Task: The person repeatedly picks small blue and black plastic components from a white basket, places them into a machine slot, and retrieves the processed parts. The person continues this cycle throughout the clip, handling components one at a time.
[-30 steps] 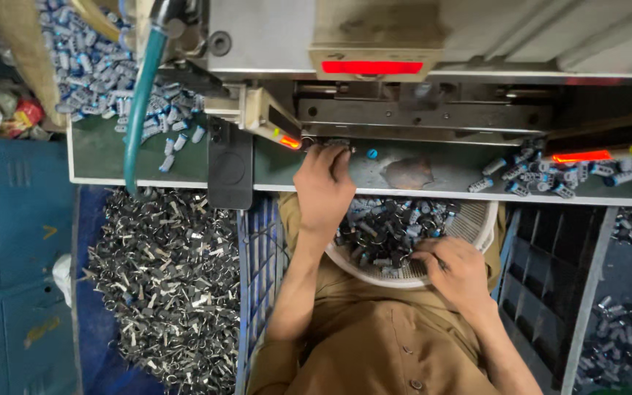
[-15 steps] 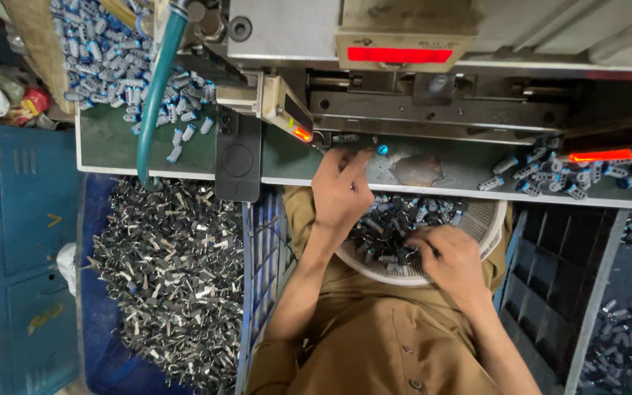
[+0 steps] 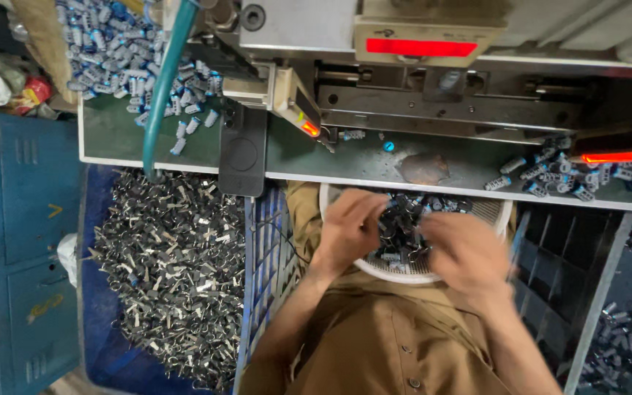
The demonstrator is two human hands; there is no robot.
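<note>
1. We see both hands over a round white basket [image 3: 491, 213] resting in the lap, just below the green bench [image 3: 111, 139] edge; the basket holds a heap of small dark metal clips [image 3: 404, 219].
2. The left hand [image 3: 349, 227] has its fingers curled loosely at the heap's left edge; whether it has a piece pinched, we cannot tell.
3. The right hand [image 3: 466, 252] is blurred, fingers bent over the heap's right side; what it holds, if anything, we cannot tell.
4. Handling, as we judge it: each clip looks light, stiff and thin-edged, likely to tangle with its neighbours, so we would pinch one piece by its flat sides between thumb and fingertip rather than scoop.
5. Counts: two hands; one basket; the clips in it are too many and too overlapped to count.
6. Around them: one machine [image 3: 433, 80] with two red lamps lit, one teal hose [image 3: 159, 95], one dark flat block [image 3: 243, 150] on the bench, two heaps of small blue-and-white cylinders [image 3: 111, 51], and a large pile of silvery metal pieces [image 3: 170, 271] at left, uncountable.
</note>
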